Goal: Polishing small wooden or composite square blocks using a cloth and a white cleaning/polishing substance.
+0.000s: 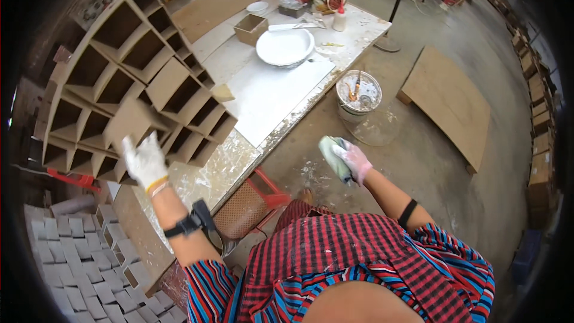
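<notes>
Hands point(143, 160): cloth point(333, 158) in right, box point(134, 121) left.

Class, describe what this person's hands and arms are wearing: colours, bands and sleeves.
The left hand wears a white glove, with a yellow band by the wrist and a black strap carrying a dark device higher up. The right hand wears a pale glove; a plain black band circles that forearm. Both sleeves have blue, red, black and white stripes.

Soft diffuse light, bent edges, black corners
</notes>
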`<control>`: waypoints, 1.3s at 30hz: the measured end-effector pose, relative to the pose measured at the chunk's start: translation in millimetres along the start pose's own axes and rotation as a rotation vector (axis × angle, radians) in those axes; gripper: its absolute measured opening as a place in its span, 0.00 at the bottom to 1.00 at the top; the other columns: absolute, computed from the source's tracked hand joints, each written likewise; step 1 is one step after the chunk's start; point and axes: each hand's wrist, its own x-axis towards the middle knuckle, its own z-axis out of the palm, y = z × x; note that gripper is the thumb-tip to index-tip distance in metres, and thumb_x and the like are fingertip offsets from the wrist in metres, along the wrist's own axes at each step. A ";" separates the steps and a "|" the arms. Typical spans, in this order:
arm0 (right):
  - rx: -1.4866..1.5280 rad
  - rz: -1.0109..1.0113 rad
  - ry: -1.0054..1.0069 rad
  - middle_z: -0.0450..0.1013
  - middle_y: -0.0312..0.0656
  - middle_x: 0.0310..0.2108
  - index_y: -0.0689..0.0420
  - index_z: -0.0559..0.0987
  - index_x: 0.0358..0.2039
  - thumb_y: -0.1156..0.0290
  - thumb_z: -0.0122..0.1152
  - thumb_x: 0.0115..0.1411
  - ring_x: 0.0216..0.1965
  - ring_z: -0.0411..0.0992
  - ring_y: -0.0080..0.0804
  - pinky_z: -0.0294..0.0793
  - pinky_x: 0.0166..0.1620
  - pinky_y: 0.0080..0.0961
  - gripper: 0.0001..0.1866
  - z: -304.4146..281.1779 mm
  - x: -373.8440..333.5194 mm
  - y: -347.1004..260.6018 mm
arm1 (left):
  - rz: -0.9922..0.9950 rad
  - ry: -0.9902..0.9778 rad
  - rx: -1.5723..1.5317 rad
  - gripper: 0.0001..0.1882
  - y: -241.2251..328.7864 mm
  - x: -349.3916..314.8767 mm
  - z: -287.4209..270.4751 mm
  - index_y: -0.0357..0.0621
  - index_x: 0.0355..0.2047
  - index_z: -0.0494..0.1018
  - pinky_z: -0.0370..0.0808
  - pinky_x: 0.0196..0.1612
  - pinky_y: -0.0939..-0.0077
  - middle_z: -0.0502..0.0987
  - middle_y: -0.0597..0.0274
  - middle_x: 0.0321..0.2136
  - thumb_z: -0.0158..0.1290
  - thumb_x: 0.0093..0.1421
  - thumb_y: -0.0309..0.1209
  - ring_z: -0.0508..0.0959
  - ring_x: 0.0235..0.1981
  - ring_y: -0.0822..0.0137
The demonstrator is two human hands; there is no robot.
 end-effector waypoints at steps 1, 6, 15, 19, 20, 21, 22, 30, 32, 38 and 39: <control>0.040 0.008 -0.019 0.72 0.37 0.37 0.60 0.70 0.49 0.61 0.54 0.58 0.35 0.69 0.22 0.69 0.39 0.21 0.22 6.2 13.2 -5.9 | 0.023 -0.050 -0.007 0.24 11.3 -17.1 0.5 0.40 0.53 0.61 0.52 0.61 0.55 0.65 0.53 0.52 0.51 0.57 0.34 0.62 0.54 0.57; -0.380 -0.265 -0.043 0.67 0.49 0.46 0.60 0.67 0.50 0.62 0.55 0.56 0.47 0.67 0.39 0.64 0.51 0.28 0.24 37.0 111.4 -35.7 | 0.149 -0.026 0.173 0.19 40.2 -111.0 -8.8 0.37 0.49 0.64 0.69 0.49 0.70 0.72 0.58 0.43 0.50 0.59 0.30 0.71 0.43 0.62; -1.425 -0.505 -0.098 0.68 0.49 0.45 0.54 0.67 0.52 0.73 0.53 0.54 0.41 0.71 0.46 0.71 0.45 0.33 0.23 136.8 292.3 -97.1 | -0.290 0.090 1.014 0.14 -22.4 -151.1 -92.0 0.38 0.38 0.71 0.69 0.37 0.79 0.73 0.67 0.34 0.53 0.49 0.19 0.72 0.32 0.73; -1.275 -0.867 -0.343 0.65 0.48 0.49 0.50 0.69 0.52 0.75 0.52 0.52 0.46 0.68 0.46 0.70 0.47 0.36 0.24 212.0 308.8 -104.4 | -0.469 0.155 0.938 0.15 -39.4 -155.6 -88.1 0.37 0.39 0.72 0.70 0.40 0.77 0.74 0.64 0.35 0.55 0.48 0.20 0.73 0.35 0.71; -1.224 -0.740 -0.429 0.64 0.48 0.49 0.47 0.69 0.52 0.74 0.53 0.52 0.46 0.68 0.46 0.71 0.46 0.36 0.24 232.5 316.4 -112.2 | -0.507 0.149 0.942 0.15 -40.3 -156.0 -89.4 0.37 0.39 0.72 0.70 0.40 0.77 0.75 0.63 0.35 0.56 0.48 0.20 0.73 0.35 0.71; -1.234 -0.679 -0.464 0.65 0.49 0.49 0.46 0.69 0.52 0.73 0.53 0.52 0.45 0.69 0.46 0.71 0.45 0.36 0.25 249.6 329.2 -113.2 | -0.535 0.123 0.949 0.15 -43.0 -156.1 -92.5 0.37 0.39 0.72 0.70 0.40 0.76 0.75 0.63 0.34 0.57 0.48 0.22 0.73 0.34 0.71; -1.244 -0.617 -0.497 0.65 0.49 0.48 0.45 0.69 0.53 0.73 0.54 0.52 0.45 0.69 0.47 0.71 0.45 0.36 0.25 263.1 342.9 -114.5 | -0.551 0.153 0.917 0.15 -47.9 -158.3 -92.2 0.37 0.39 0.72 0.70 0.39 0.76 0.75 0.63 0.34 0.57 0.48 0.22 0.73 0.34 0.71; -1.031 -0.458 -0.609 0.72 0.47 0.41 0.55 0.72 0.48 0.72 0.53 0.53 0.39 0.72 0.44 0.71 0.43 0.31 0.19 264.7 409.3 -80.8 | -0.604 0.108 1.070 0.10 -108.2 -147.6 -45.8 0.37 0.32 0.74 0.68 0.28 0.81 0.75 0.68 0.25 0.58 0.49 0.26 0.71 0.25 0.76; -0.779 -0.635 -0.468 0.71 0.50 0.42 0.57 0.75 0.44 0.74 0.52 0.52 0.39 0.72 0.45 0.71 0.43 0.30 0.17 221.5 381.2 -89.5 | -0.595 0.190 0.964 0.11 -132.8 -151.3 -39.3 0.37 0.34 0.73 0.70 0.30 0.80 0.75 0.67 0.26 0.58 0.50 0.27 0.72 0.26 0.76; -0.430 -0.376 -0.586 0.72 0.41 0.38 0.62 0.74 0.45 0.75 0.54 0.54 0.36 0.70 0.30 0.69 0.43 0.22 0.16 76.9 304.9 -138.2 | -0.366 0.323 0.431 0.18 -236.0 -123.3 -40.3 0.38 0.49 0.64 0.68 0.50 0.65 0.71 0.56 0.42 0.48 0.60 0.32 0.71 0.43 0.62; -0.445 -0.403 -0.600 0.72 0.42 0.38 0.61 0.73 0.45 0.76 0.55 0.54 0.36 0.70 0.30 0.69 0.44 0.22 0.17 70.0 295.0 -139.6 | -0.392 0.350 0.240 0.21 -251.7 -112.6 -39.4 0.39 0.52 0.61 0.66 0.53 0.61 0.69 0.54 0.47 0.47 0.61 0.34 0.70 0.47 0.58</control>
